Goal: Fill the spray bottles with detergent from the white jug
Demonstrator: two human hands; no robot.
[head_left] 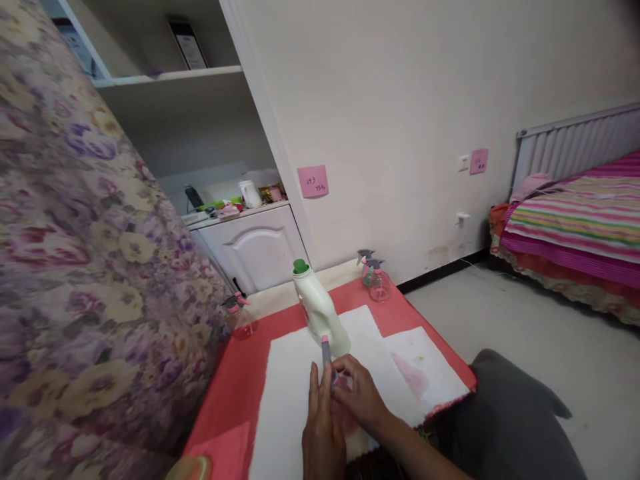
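Observation:
Both hands are at a spray bottle with a grey and pink spray head; much of its body is hidden behind them. My left hand lies along its left side, fingers fairly straight and pressed against it. My right hand grips near the neck from the right, fingers bent. Just beyond stands a pale green detergent jug with a green top, on a white cloth or sheet.
A red-covered table carries a second, pink-stained white sheet. More spray bottles stand at the back right and left. A floral curtain hangs close on the left. A grey stool-like object is at the right.

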